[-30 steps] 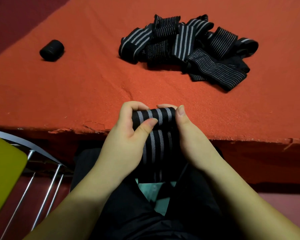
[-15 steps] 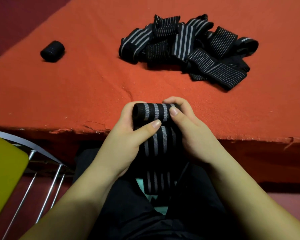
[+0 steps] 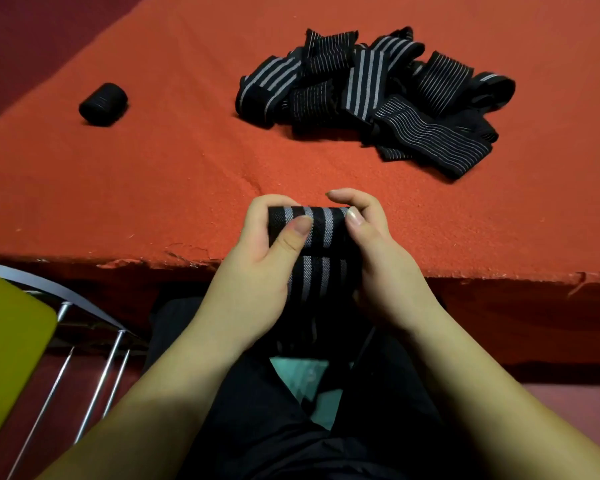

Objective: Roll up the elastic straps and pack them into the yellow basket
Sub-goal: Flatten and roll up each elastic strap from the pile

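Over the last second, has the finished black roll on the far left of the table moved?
No. The finished roll lies in the same spot on the orange table, equally left of the unrolled strap pile; any small shift looks like camera motion.

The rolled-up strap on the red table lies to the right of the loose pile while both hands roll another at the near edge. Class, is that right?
Not quite. The head view shows the rolled-up strap left of the loose pile, not right. Left hand and right hand do grip a strap at the table's near edge.
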`<state>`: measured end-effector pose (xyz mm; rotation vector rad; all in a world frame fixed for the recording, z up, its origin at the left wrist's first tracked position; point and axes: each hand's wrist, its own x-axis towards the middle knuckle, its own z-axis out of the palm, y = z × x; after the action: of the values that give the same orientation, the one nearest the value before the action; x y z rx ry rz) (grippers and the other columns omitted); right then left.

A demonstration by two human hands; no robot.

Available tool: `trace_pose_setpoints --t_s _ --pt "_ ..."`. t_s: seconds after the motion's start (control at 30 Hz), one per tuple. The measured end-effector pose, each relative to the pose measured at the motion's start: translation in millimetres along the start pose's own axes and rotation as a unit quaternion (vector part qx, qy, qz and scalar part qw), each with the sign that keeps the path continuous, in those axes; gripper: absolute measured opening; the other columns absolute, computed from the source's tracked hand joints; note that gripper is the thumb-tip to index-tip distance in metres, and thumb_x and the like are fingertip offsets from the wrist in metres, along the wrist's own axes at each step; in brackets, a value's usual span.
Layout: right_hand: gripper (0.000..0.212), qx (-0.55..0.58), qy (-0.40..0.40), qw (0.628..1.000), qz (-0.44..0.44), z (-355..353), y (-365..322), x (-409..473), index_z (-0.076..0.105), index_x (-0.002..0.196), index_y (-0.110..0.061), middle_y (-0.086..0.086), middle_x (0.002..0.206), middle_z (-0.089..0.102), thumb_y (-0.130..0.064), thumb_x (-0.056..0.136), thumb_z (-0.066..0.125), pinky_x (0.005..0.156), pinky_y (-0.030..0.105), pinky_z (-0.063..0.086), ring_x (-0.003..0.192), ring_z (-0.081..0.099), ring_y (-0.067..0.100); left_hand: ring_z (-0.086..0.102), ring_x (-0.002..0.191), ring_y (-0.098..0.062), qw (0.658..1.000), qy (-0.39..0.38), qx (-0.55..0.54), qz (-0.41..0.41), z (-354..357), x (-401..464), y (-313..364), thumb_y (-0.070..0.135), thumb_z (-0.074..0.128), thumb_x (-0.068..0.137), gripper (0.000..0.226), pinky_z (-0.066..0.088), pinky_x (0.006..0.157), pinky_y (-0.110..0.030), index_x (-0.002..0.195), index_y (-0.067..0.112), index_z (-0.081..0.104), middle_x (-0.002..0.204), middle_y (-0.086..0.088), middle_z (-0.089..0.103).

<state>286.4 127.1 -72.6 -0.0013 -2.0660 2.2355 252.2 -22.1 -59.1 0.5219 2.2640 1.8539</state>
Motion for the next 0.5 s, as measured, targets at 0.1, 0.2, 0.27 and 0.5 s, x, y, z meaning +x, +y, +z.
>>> trace_pose_setpoints --t_s 0.1,0.2,0.27,0.5 --pt "0.025 0.002 0.02 1.0 0.018 -2 1 3 0.059 0.106 -0.043 -0.008 0.091 0.059 -0.055 0.087 0.05 0.086 0.034 0.045 0.089 0.057 0.011 0.065 0.099 -0.011 0.999 -0.011 -0.045 0.019 0 2 -2 0.044 0.055 0.09 0.014 0.051 0.094 -0.042 0.104 0.044 0.057 0.1 0.014 0.066" --pt "0.027 -0.066 0.013 0.997 0.024 -4 2 4 0.058 0.105 -0.042 -0.019 0.095 0.066 -0.058 0.091 0.041 0.092 0.03 0.045 0.096 0.062 0.001 0.065 0.102 -0.014 0.993 -0.006 -0.11 0.032 0 4 -4 0.027 0.06 0.089 0.019 0.051 0.095 -0.04 0.104 0.039 0.062 0.101 0.01 0.067" --pt "0.032 -0.087 0.009 0.996 0.031 -4 4 3 0.057 0.105 -0.045 -0.02 0.098 0.067 -0.064 0.09 0.036 0.096 0.035 0.046 0.1 0.063 0.001 0.066 0.102 -0.014 0.991 -0.012 -0.128 0.039 -1 4 -6 0.019 0.062 0.088 0.023 0.051 0.094 -0.037 0.103 0.037 0.064 0.102 0.007 0.069" --pt "0.023 -0.023 0.022 0.998 0.051 -5 5 7 0.064 0.092 -0.041 -0.011 0.092 0.067 -0.051 0.087 0.045 0.092 0.035 0.046 0.091 0.06 0.007 0.058 0.11 -0.011 0.989 -0.008 -0.019 0.145 -2 3 -16 0.004 0.068 0.081 0.033 0.04 0.098 -0.022 0.099 0.032 0.067 0.11 0.006 0.06"
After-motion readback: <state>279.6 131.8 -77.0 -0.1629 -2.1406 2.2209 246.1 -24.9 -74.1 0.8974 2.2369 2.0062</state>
